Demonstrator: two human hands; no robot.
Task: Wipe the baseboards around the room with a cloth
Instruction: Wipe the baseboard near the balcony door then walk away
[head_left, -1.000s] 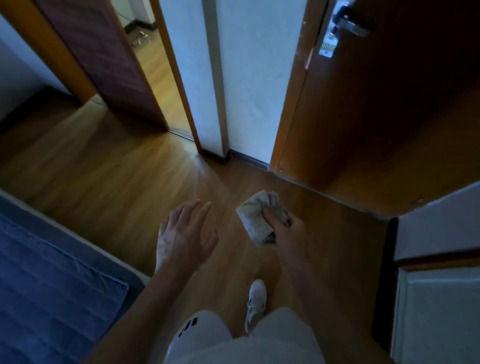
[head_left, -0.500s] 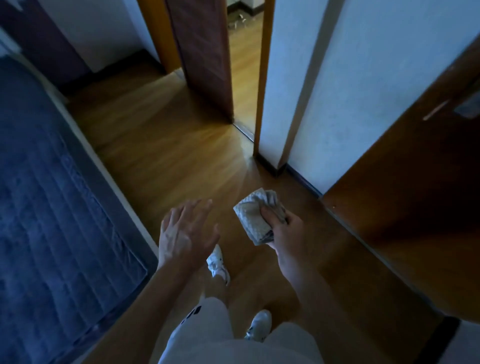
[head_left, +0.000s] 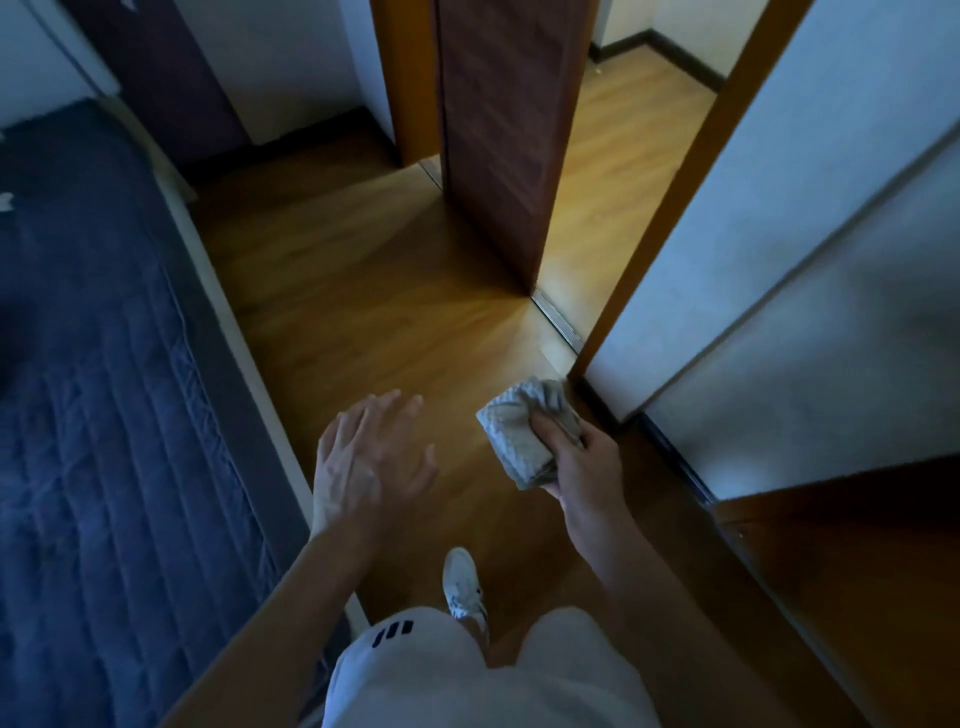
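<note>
Between the bed (head_left: 104, 415) on the left and the white wall (head_left: 831, 312) on the right ran a strip of bare wooden floor (head_left: 363, 291), narrow where the person stood and widening toward the doorway ahead. The bed's pale edge bordered that strip along its whole left side. Ahead, a dark door (head_left: 504, 130) stood swung open, its leaf edge-on to the camera, and a metal threshold strip (head_left: 556, 317) crossed the floor from its foot to the orange door frame (head_left: 675, 197). A dark baseboard (head_left: 675, 460) ran along the foot of the wall from that frame back toward a brown wooden panel (head_left: 857, 571) at the lower right. The right hand (head_left: 587, 467) gripped a bunched grey cloth (head_left: 519, 436), thumb on top and fingers curled underneath, held in front of the body and seen just beside the corner at the frame's foot; whether the cloth touched anything there could not be told. The left hand (head_left: 363, 467) hovered palm-down over the floor, fingers spread and straight, holding nothing, well apart from the cloth. One white shoe (head_left: 462, 582) stood on the boards below the hands. Three short black bars marked the left leg of the white shorts (head_left: 415, 654).
</note>
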